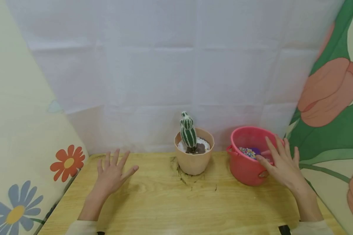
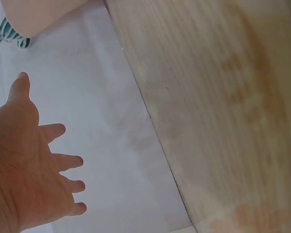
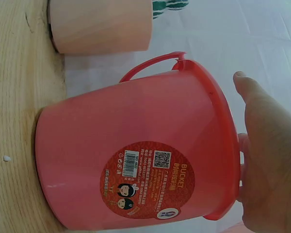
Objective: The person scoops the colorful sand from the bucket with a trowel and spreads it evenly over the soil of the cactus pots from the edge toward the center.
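– White cloth [image 1: 150, 71] fills the bg, wood tabletop [image 1: 170, 209] below it! Where's the bucket [image 1: 245, 174]?

– Right of centre, pinkish red, upright on the wood, w/ multicol. granules [image 1: 246, 152] inside; R hand [image 1: 283, 169] hovers at its right-hand rim, fingers spread apart, can't tell if any touch

– And L hand [image 1: 111, 176]?

– Lower left of frame, over the tabletop, fingers fanned apart too, thumb pointing twd centre

– Mid-frame, pls?

– Green-and-white cactus [image 1: 189, 135] in a peach pot [image 1: 193, 164], dark bits [image 1: 180, 176] scattered nr its base, left of the bucket
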A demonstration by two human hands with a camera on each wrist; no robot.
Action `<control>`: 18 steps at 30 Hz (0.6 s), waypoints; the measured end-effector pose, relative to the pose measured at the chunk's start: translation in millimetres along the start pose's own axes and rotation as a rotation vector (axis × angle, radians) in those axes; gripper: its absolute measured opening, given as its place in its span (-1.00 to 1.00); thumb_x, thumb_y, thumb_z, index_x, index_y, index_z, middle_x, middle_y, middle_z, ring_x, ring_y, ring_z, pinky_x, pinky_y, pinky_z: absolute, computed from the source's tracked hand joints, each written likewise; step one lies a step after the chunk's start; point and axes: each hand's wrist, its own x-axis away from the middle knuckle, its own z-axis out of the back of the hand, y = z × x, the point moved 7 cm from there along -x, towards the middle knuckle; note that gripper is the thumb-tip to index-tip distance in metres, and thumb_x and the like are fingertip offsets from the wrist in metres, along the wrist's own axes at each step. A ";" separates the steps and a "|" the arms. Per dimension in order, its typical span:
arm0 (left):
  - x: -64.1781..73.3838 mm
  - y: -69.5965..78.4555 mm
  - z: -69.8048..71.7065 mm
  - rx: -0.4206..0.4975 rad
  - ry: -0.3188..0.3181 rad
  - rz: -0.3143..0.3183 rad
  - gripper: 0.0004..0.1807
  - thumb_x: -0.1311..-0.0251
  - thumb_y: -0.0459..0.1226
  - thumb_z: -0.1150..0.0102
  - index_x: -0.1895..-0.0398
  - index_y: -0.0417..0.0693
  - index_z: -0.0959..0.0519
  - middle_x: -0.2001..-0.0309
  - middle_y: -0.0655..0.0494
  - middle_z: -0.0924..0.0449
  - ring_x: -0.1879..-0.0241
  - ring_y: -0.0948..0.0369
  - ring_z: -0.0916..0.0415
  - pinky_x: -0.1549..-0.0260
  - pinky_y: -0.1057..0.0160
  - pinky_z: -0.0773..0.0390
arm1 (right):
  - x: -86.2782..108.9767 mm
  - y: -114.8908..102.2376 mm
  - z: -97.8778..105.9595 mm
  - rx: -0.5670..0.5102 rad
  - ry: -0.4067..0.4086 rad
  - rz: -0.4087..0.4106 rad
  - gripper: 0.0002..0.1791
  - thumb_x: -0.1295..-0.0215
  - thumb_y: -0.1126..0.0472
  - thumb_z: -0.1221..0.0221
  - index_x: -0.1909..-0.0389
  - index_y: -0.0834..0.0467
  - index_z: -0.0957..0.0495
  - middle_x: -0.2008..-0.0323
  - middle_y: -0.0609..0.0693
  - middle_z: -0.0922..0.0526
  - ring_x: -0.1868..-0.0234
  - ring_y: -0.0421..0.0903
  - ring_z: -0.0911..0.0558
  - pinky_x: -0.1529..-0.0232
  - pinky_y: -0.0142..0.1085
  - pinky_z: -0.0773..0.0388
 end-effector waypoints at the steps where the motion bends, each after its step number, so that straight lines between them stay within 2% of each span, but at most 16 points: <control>1: -1.3 0.6 -1.4 0.001 -0.002 -0.002 -0.06 -0.40 0.32 0.06 -0.63 -0.02 -0.06 -0.56 -0.39 0.19 -0.48 -0.43 0.44 -0.26 -0.54 0.42 | 0.4 1.2 0.6 0.002 -0.001 -0.003 -0.04 -0.50 -0.26 -0.03 -0.66 0.08 0.20 -0.61 0.21 0.39 -0.52 0.30 0.52 -0.27 0.28 0.80; 6: -7.5 7.5 -4.5 0.035 -0.001 -0.025 -0.07 -0.41 0.30 0.04 -0.63 -0.03 -0.06 -0.56 -0.39 0.17 -0.47 -0.44 0.42 -0.24 -0.55 0.44 | 1.4 7.0 6.2 -0.004 0.020 -0.021 -0.05 -0.50 -0.25 -0.03 -0.65 0.13 0.16 -0.61 0.23 0.32 -0.53 0.34 0.45 -0.30 0.31 0.74; 8: -10.6 14.1 -2.8 0.071 0.011 -0.048 -0.09 -0.42 0.27 0.02 -0.63 -0.03 -0.07 -0.55 -0.38 0.13 -0.48 -0.44 0.39 -0.24 -0.56 0.42 | 0.3 8.5 9.6 -0.010 0.051 -0.020 -0.05 -0.49 -0.24 -0.06 -0.64 0.18 0.10 -0.59 0.29 0.21 -0.54 0.36 0.36 -0.34 0.32 0.67; 10: -14.5 24.3 1.1 0.115 0.043 -0.086 -0.12 -0.43 0.24 -0.02 -0.62 -0.02 -0.09 -0.54 -0.35 0.05 -0.48 -0.41 0.28 -0.24 -0.57 0.31 | -3.3 8.4 13.5 -0.010 0.094 -0.001 -0.07 -0.46 -0.21 -0.12 -0.61 0.23 0.00 -0.55 0.35 0.05 -0.53 0.40 0.22 -0.38 0.34 0.54; 13: -21.1 47.1 11.1 0.212 0.111 -0.159 -0.21 -0.44 0.14 -0.10 -0.58 -0.03 -0.19 -0.48 -0.27 -0.16 -0.44 -0.32 -0.04 -0.25 -0.50 -0.03 | -14.6 4.6 19.8 0.011 0.154 0.073 -0.16 -0.43 -0.10 -0.22 -0.51 0.30 -0.19 -0.44 0.40 -0.19 -0.45 0.43 -0.04 -0.40 0.38 0.22; 15: -24.8 68.3 18.0 0.293 0.138 -0.216 -0.29 -0.47 0.05 -0.13 -0.54 -0.07 -0.27 -0.41 -0.20 -0.32 -0.34 -0.23 -0.27 -0.18 -0.40 -0.28 | -24.9 1.4 24.0 0.043 0.178 0.139 -0.28 -0.41 0.00 -0.27 -0.42 0.33 -0.33 -0.34 0.40 -0.34 -0.37 0.43 -0.22 -0.35 0.37 -0.03; 18: -28.6 107.3 25.1 0.427 0.139 -0.296 -0.46 -0.49 -0.07 -0.14 -0.42 -0.08 -0.43 -0.28 -0.06 -0.50 -0.17 -0.05 -0.50 -0.04 -0.20 -0.53 | -40.2 0.5 27.2 0.102 0.141 0.187 -0.42 -0.41 0.11 -0.27 -0.32 0.36 -0.45 -0.22 0.38 -0.49 -0.25 0.39 -0.40 -0.22 0.32 -0.31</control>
